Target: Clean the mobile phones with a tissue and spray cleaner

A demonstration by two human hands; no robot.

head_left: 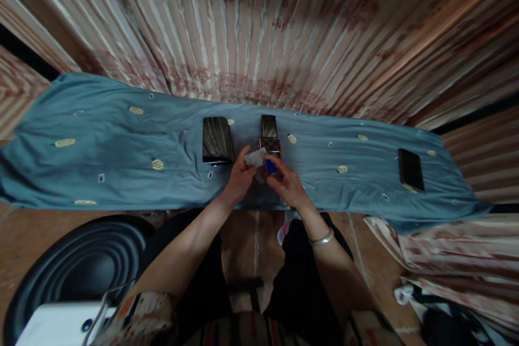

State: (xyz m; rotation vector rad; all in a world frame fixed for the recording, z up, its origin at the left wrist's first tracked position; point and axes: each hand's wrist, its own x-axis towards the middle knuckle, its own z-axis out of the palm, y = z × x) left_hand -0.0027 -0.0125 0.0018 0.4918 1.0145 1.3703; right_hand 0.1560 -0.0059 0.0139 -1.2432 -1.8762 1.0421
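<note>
My left hand (240, 177) and my right hand (286, 183) meet over the front edge of a table draped in a blue cloth (121, 146). The left hand pinches a small pale sheet or packet (255, 158). A small blue object (270, 166) is pinched in the fingers of the right hand, touching the pale piece. Just behind the hands lies an open dark box (270, 145) with its lid (268, 126) standing up at the back. A larger dark striped box (217, 139) rests to the left of it.
A black phone (411, 169) lies on the cloth at the right. Striped floral curtains (259, 27) hang behind the table. A black ribbed tub (77, 265) and a white box (57, 324) sit on the floor at lower left. Fabric is piled at lower right.
</note>
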